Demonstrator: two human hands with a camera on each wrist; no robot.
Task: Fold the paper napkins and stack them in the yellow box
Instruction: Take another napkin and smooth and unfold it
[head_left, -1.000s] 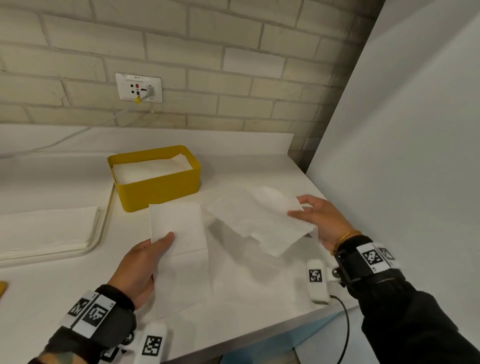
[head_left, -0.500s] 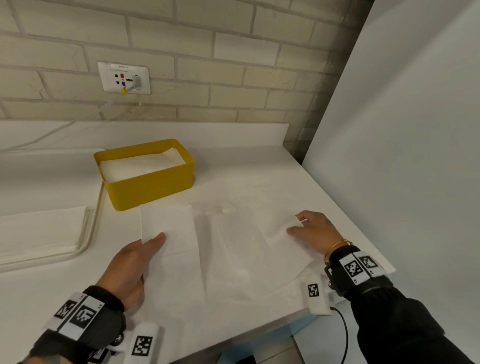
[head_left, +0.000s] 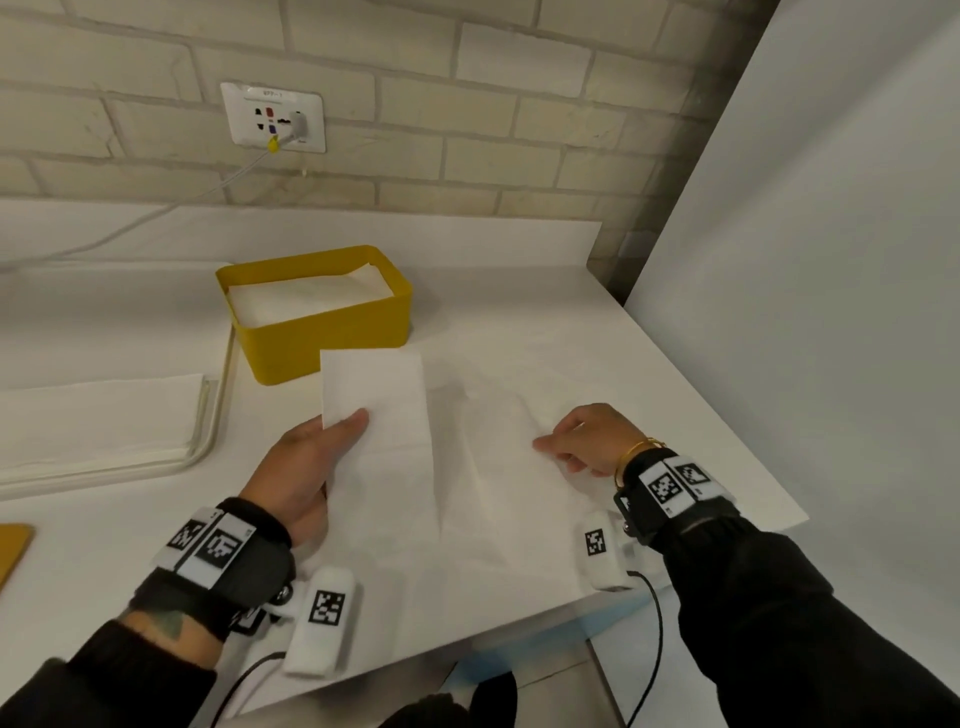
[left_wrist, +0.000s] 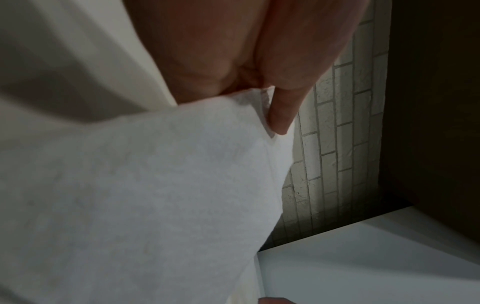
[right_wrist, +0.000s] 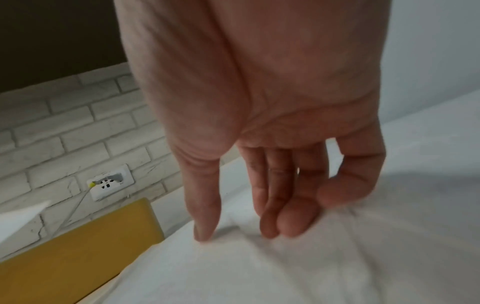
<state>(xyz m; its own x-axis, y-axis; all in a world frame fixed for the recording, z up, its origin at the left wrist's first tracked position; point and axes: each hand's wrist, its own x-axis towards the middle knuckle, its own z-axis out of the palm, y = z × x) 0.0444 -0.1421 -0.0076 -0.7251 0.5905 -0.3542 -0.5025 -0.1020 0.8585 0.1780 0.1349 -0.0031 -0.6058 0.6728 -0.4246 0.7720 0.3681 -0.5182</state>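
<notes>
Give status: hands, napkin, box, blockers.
Left hand pinches the folded napkin. Right hand presses the spread napkin flat on the counter. Yellow box already holds napkins; nothing blocking it.

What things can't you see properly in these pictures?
- Head view: how many napkins are in the yellow box; its walls hide all but the top one.
- Head view: the left hand fingers, tucked under the folded napkin.
- Left wrist view: that napkin fills the picture and hides the table.
- Head view: the yellow thing at the left edge is cut off.
- Right wrist view: the right hand fingertips are blurred.
</notes>
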